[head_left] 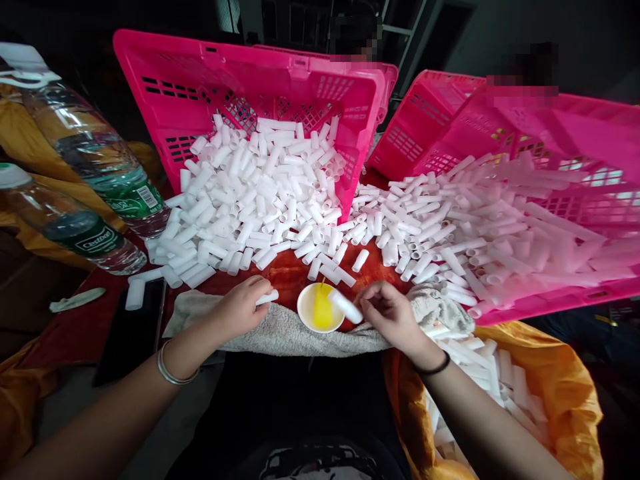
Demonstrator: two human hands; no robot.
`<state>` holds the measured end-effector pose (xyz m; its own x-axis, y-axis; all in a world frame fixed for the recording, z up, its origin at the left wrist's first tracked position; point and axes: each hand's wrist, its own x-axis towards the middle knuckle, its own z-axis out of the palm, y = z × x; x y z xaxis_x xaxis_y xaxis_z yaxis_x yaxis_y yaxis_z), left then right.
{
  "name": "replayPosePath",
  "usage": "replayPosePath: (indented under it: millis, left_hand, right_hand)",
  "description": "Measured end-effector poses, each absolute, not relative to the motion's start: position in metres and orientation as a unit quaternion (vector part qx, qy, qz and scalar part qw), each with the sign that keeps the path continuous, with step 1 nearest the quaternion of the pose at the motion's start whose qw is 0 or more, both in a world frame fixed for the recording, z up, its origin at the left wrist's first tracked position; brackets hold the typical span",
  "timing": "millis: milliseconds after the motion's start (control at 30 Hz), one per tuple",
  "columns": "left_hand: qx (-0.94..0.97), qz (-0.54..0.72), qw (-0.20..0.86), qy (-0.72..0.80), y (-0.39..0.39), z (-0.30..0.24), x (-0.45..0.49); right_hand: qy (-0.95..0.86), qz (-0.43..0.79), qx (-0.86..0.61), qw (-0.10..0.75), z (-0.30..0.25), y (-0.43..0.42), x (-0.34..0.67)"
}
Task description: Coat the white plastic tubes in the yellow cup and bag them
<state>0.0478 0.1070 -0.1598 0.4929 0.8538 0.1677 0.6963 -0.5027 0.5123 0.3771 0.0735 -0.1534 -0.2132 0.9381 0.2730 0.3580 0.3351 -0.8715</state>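
Observation:
My left hand is closed around a short white plastic tube, whose end sticks out past the fingertips. Just right of centre stands a small white bowl with something bright yellow in it. Over the bowl's right rim slants another white tube, its lower end close to my right fingertips. My right hand has its fingers curled and pinched together; a gap seems to part them from that tube. Whatever the pinch holds is too small to make out. Beneath the bowl lies a grey towel.
Pink crates tip heaps of white tubes onto the red tabletop. Two water bottles stand at left, near a dark flat device. An orange sack of longer tubes sits low at right. People are beyond the crates.

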Motion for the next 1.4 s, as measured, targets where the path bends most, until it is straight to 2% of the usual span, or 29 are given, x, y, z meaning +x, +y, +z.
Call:
replayPosePath:
  millis: [67,167,267,367,400,533,767,867,967,1033,1100,1167,1233,1400]
  left_hand:
    - [0.85,0.209,0.185,0.446,0.105,-0.166,0.053]
    - [0.851,0.22,0.104,0.465,0.094,-0.17,0.062]
    - [0.823,0.298,0.031,0.483,0.074,-0.171,0.067]
    - [0.793,0.38,0.073,0.471,0.058,-0.175,0.066]
    - [0.782,0.4,0.1,0.466,0.055,-0.176,0.066]
    - [0.748,0.439,0.178,0.464,0.058,-0.179,0.065]
    - [0.769,0.374,0.224,0.468,0.056,-0.169,0.075]
    - [0.767,0.376,0.225,0.469,0.052,-0.168,0.072]
    - [0.771,0.361,0.227,0.473,0.051,-0.171,0.069]
    - [0.788,0.33,0.229,0.466,0.054,-0.173,0.073]
    - [0.813,0.299,0.225,0.447,0.061,-0.176,0.082]
    - [0.834,0.283,0.207,0.426,0.071,-0.179,0.095]
    - [0.845,0.28,0.187,0.415,0.081,-0.182,0.107]
    - [0.844,0.278,0.18,0.422,0.093,-0.19,0.116]
  right_hand:
    - [-0.704,0.312,-0.479,0.421,-0.158,0.07,0.364]
    - [-0.718,0.179,-0.522,0.424,-0.161,0.06,0.356]
    - [-0.71,0.091,-0.524,0.461,-0.169,0.027,0.361]
    - [-0.707,0.106,-0.506,0.482,-0.187,-0.016,0.364]
    - [-0.722,0.14,-0.503,0.453,-0.194,-0.028,0.362]
    - [-0.785,0.275,-0.498,0.246,-0.219,-0.05,0.336]
    - [-0.775,0.248,-0.581,0.004,-0.247,-0.049,0.29]
    - [-0.77,0.267,-0.58,0.02,-0.224,-0.049,0.307]
    - [-0.781,0.326,-0.528,0.069,-0.174,-0.04,0.341]
    - [-0.784,0.359,-0.482,0.153,-0.145,-0.023,0.357]
    - [-0.783,0.33,-0.462,0.255,-0.133,0.002,0.364]
    - [-0.785,0.254,-0.464,0.324,-0.136,0.031,0.362]
    - [-0.792,0.183,-0.464,0.351,-0.15,0.056,0.357]
    - [-0.828,0.125,-0.435,0.331,-0.175,0.083,0.354]
